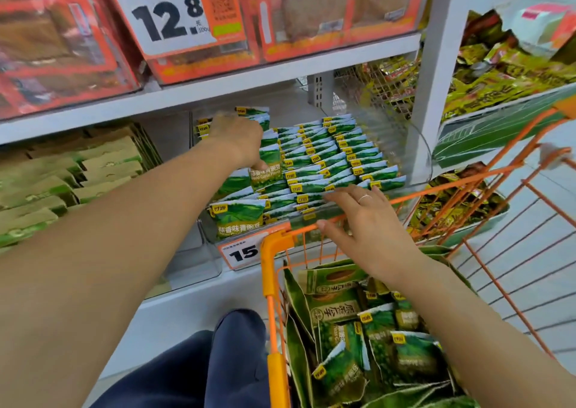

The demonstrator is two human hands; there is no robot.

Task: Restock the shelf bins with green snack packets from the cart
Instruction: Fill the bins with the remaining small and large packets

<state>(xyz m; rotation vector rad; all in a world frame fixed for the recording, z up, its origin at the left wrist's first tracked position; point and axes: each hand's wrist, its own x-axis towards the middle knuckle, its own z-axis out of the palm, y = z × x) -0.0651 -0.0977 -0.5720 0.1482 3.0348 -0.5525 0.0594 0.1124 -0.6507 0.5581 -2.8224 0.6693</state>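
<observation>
Centre frame, left hand (238,139) pinches one green foil snack packet (268,170) above the clear plastic shelf bin (280,220), which holds three packed rows. Right hand (358,217), fingers spread, rests on the front packets; the orange wire cart (272,283) at lower right holds a loose pile, too jumbled to count.

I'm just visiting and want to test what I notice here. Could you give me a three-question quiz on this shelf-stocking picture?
1. True or false: the right hand has its fingers spread flat on the front rows of green packets in the bin.
2. The left hand reaches to which part of the bin? A) its left side B) its right side C) beneath it
3. What colour is the cart frame that holds more packets?

Key: 1 true; 2 A; 3 orange.
</observation>
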